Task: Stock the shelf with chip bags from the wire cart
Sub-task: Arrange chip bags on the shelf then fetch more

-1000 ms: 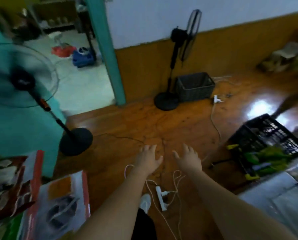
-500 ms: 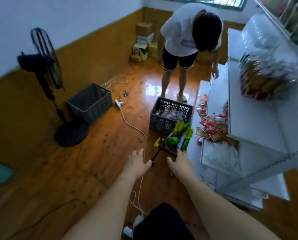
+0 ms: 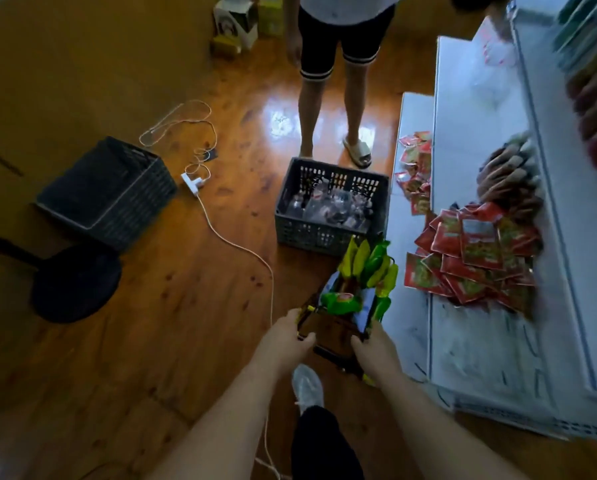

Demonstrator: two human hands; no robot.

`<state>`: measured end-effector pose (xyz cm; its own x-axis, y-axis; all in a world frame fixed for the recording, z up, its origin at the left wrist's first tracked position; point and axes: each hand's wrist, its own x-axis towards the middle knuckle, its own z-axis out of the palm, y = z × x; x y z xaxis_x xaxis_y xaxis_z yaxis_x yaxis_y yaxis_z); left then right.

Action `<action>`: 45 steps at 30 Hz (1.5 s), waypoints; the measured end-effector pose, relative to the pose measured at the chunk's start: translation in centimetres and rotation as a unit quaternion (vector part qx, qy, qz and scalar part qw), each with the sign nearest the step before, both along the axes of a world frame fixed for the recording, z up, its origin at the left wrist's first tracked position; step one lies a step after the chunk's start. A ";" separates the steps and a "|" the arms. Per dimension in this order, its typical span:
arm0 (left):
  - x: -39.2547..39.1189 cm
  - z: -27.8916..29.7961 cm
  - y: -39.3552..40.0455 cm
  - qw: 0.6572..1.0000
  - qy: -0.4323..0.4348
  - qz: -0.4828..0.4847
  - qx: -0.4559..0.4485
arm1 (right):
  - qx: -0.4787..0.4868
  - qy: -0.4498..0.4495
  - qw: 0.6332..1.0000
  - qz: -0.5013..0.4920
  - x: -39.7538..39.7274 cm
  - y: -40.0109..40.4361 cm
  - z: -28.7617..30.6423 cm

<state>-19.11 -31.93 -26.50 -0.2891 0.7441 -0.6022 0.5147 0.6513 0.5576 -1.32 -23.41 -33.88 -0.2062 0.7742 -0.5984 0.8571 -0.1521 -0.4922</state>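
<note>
The small dark wire cart (image 3: 331,336) stands on the wooden floor beside the white shelf (image 3: 470,341). Green and yellow chip bags (image 3: 366,268) fill its far half, and one green bag (image 3: 340,301) lies flat on top. My left hand (image 3: 285,337) curls over the cart's near left rim. My right hand (image 3: 373,349) grips the near right rim. Red packets (image 3: 470,258) lie heaped on the shelf's lower board.
A grey crate (image 3: 328,233) of clear packets sits just beyond the cart, with another person's legs (image 3: 328,109) behind it. A black crate (image 3: 106,199), a fan base (image 3: 75,282) and a white cable with a power strip (image 3: 193,181) lie to the left.
My view swung from the doorway round to the shelf and down onto the cart. Both hands reached forward and closed on the cart's near rim.
</note>
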 end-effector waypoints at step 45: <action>-7.3 19.1 -36.4 0.918 0.102 0.380 0.050 | 0.024 0.197 0.864 0.463 -16.8 -24.9 25.5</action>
<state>-26.39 -68.34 -7.42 -0.8461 0.3301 -0.4185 0.0335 0.8165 0.5763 -18.16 -48.33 -8.38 -0.9305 0.1905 -0.3129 0.3656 0.5371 -0.7602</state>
